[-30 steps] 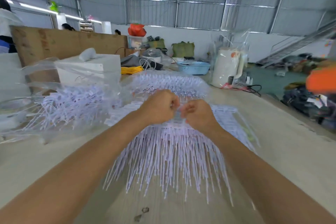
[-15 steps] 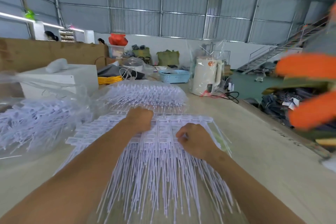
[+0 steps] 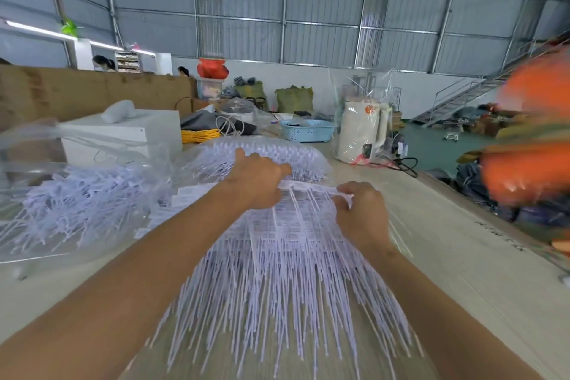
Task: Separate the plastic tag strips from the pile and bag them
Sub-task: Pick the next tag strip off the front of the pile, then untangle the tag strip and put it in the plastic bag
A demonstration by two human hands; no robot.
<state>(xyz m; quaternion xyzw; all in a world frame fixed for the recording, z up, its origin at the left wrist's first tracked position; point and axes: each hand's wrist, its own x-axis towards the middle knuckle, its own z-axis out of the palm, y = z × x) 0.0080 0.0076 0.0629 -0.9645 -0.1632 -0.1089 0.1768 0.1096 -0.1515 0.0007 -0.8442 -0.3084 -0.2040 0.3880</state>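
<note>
Left hand (image 3: 262,177) and right hand (image 3: 361,210) each pinch end of one tag strip (image 3: 311,187), raised just above pile (image 3: 277,271) on worktop (image 3: 462,271). Advice: lift evenly, keep strip level so dangling tails slide free without snagging neighbours; filled bag (image 3: 77,194) lies left

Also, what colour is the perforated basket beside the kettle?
Light blue basket, clearest in the head view.
</note>
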